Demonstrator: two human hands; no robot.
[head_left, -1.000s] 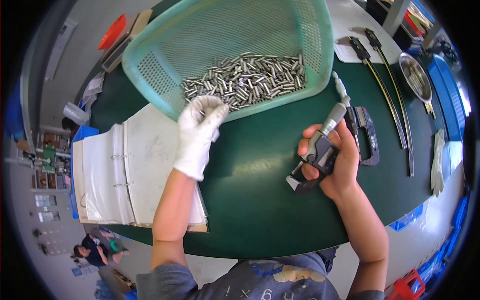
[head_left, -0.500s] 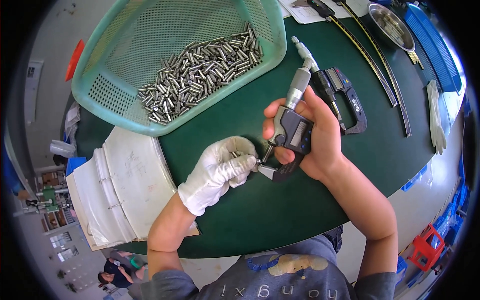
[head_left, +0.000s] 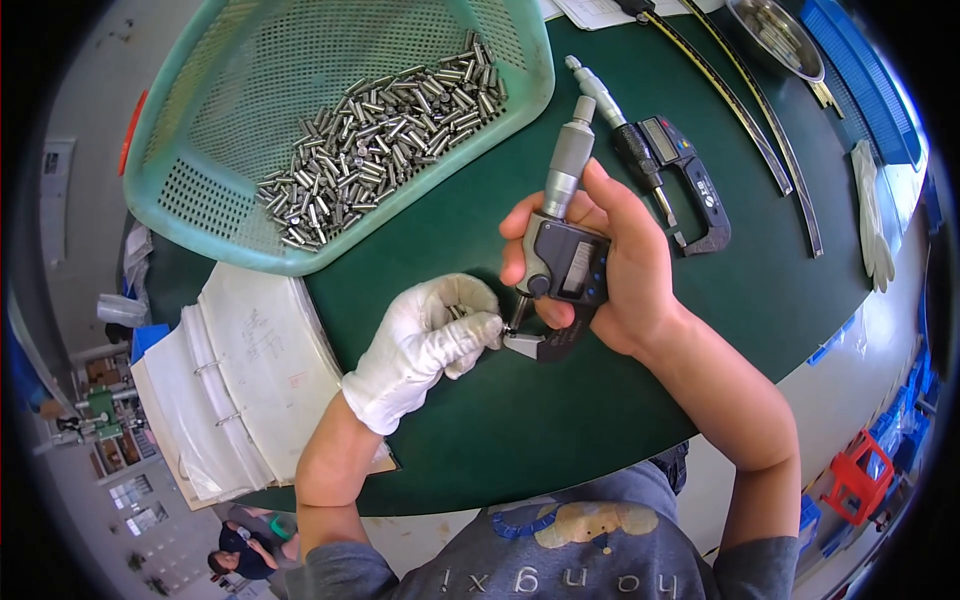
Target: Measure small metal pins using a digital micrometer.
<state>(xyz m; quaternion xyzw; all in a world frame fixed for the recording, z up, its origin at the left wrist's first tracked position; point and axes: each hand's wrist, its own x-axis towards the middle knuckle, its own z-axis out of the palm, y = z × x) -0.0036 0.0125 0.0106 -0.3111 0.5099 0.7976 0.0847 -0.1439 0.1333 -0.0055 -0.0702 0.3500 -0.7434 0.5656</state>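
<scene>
My right hand (head_left: 625,265), bare, grips a digital micrometer (head_left: 563,245) upright over the green table (head_left: 520,420), thumb on its body. My left hand (head_left: 425,345), in a white glove, pinches small metal pins (head_left: 462,312) and holds one at the micrometer's jaw, touching it. Behind my hands a teal mesh basket (head_left: 220,215) holds a heap of several small metal cylinders (head_left: 375,150).
A second digital micrometer (head_left: 665,155) lies on the table right of my hands. Long metal rulers (head_left: 760,130), a metal dish (head_left: 780,35) and a white glove (head_left: 872,215) lie at the far right. An open ring binder (head_left: 245,380) sits at the left edge.
My left hand left the basket with pins and came to the micrometer's jaw. My right hand raised the micrometer toward the middle, and my view moved closer.
</scene>
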